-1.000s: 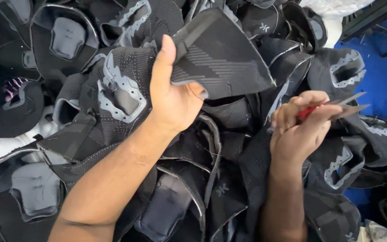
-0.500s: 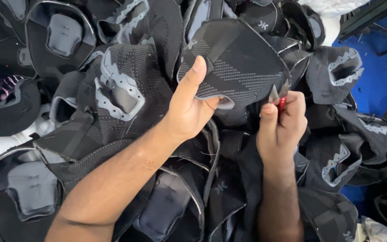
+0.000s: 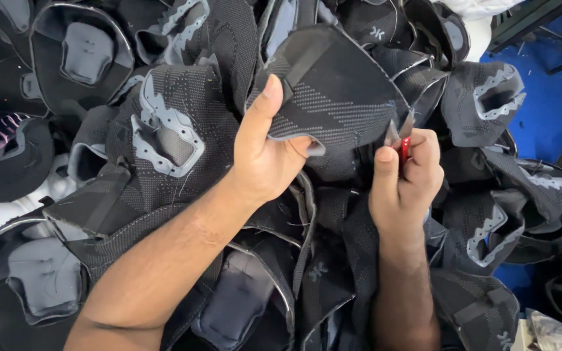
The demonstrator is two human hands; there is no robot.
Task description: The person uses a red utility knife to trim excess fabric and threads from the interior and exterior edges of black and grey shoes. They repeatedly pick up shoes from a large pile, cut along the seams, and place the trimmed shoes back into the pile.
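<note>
My left hand (image 3: 265,159) grips the lower edge of a black knitted shoe upper (image 3: 339,97), thumb on top, and holds it up over the pile. My right hand (image 3: 404,179) is closed around small red-handled thread snips (image 3: 403,140). The metal blades of the snips touch the right edge of that upper. Both forearms reach in from the bottom of the view.
A deep pile of black and grey shoe uppers (image 3: 170,130) fills the view on all sides. A blue floor (image 3: 554,104) shows at the right. White cloth (image 3: 8,208) peeks out at the left edge.
My right hand has moved left and up, bringing the snips from beside the pile to the edge of the held upper. My left hand has shifted the upper slightly right.
</note>
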